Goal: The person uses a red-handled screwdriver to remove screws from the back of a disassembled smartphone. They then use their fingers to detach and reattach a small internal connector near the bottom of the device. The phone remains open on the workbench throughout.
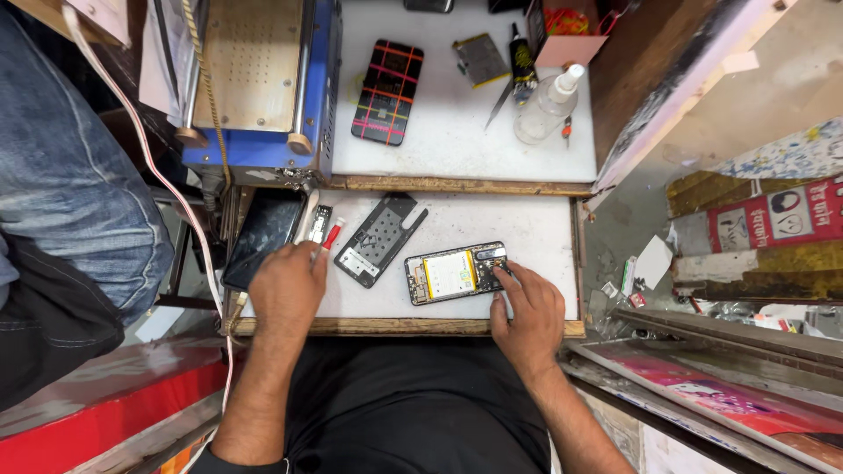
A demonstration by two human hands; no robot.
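An opened phone [454,273] lies flat on the white pull-out tray [527,228], its yellow-edged battery and circuit board showing. My right hand [527,312] rests on the tray with its fingertips on the phone's right end. My left hand [285,290] is closed around a red-handled tool [330,237] at the tray's left side. Between the hands lies the removed black back cover [379,239], inner side up. A dark phone screen [262,237] sits just left of my left hand.
On the upper white worktop [448,132] are a phone with pink and orange tape stripes [388,91], a loose battery [480,60], a black tube [522,63] and a clear squeeze bottle [546,105]. A blue machine [263,83] stands at upper left. A person in jeans [61,184] sits at left.
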